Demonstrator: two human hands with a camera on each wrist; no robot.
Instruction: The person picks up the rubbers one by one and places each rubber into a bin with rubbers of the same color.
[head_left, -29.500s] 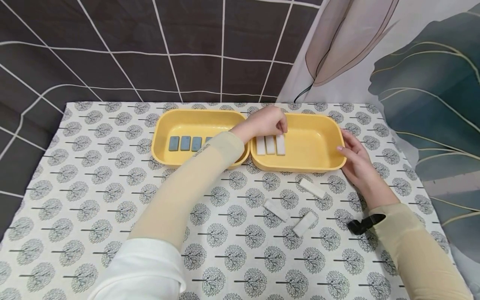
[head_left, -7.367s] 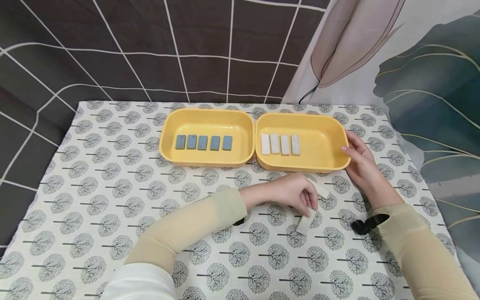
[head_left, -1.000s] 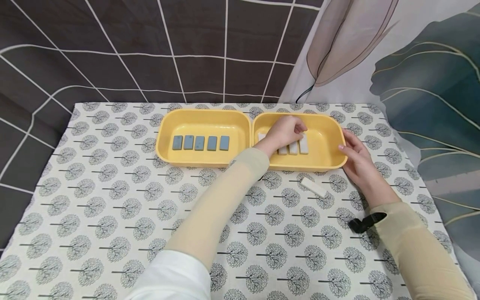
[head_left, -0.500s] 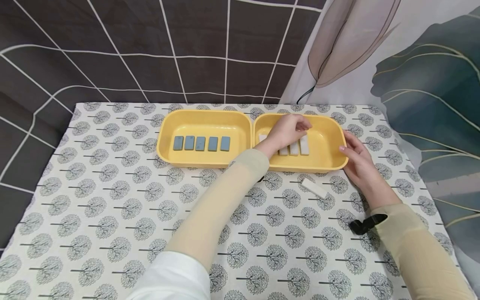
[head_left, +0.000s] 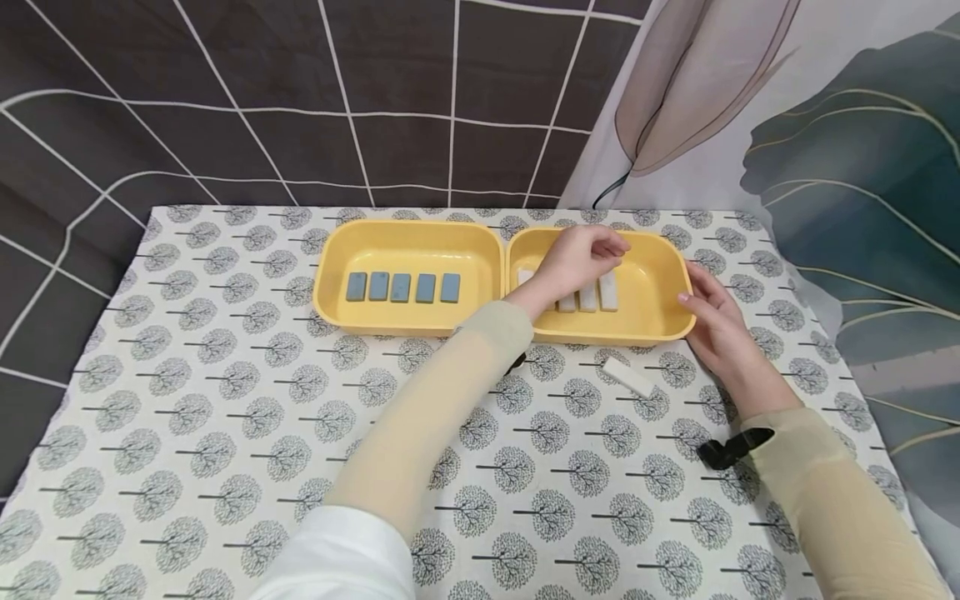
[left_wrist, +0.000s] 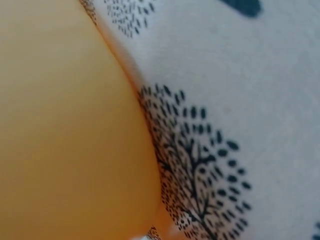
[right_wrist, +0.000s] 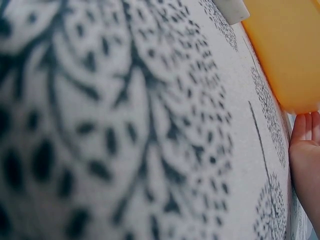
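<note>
Two yellow trays stand side by side at the back of the table. The left tray holds a row of several blue tiles. In the right tray lies a row of white tiles, partly hidden by my left hand. That hand hovers just over the row with loosely curled fingers and holds nothing. My right hand rests with straight fingers against the right tray's outer rim. One white tile lies on the cloth in front of the right tray. The left wrist view shows only the tray wall.
A cloth printed with small trees covers the table. Dark checked fabric and a leaf-patterned curtain hang behind it. A black strap sits at my right wrist.
My left hand has lifted a little off the row of white tiles, leaving the rightmost tile in the tray. The right hand has stayed at the rim.
</note>
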